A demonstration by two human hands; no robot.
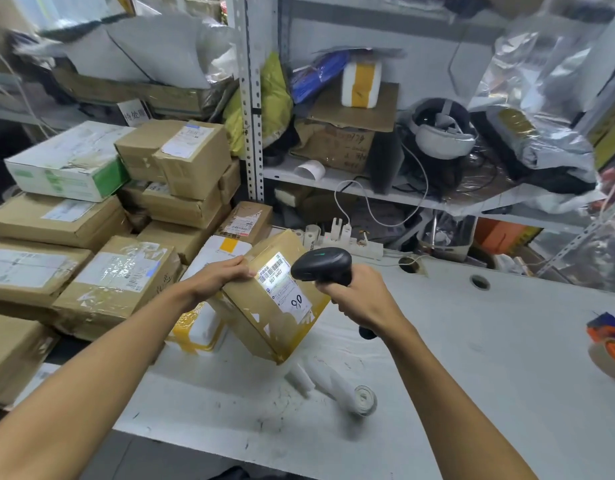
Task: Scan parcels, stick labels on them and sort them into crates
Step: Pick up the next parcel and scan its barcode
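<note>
Two hands busy over the bench [472,341]. Left hand [218,276] grips the far-left top edge of a brown cardboard parcel [264,327], fingers curled over the edge, holding it tilted with its near corner down at the bench, centre of the scene. Shipping label [286,287] faces up, barcode at its far end, handwritten "90" at the near end. Right hand [363,299] is wrapped around the handle of a black barcode scanner [321,266], head pointing left at the label, just beside it; can't tell if they touch. Stack of taped cardboard boxes [101,216] fills the left side. White paper rolls [333,386] lie on the bench near the parcel. Tape roll [610,358] at the right edge. Far side: metal shelf [333,181] with clutter, power strip [354,245] below it.
</note>
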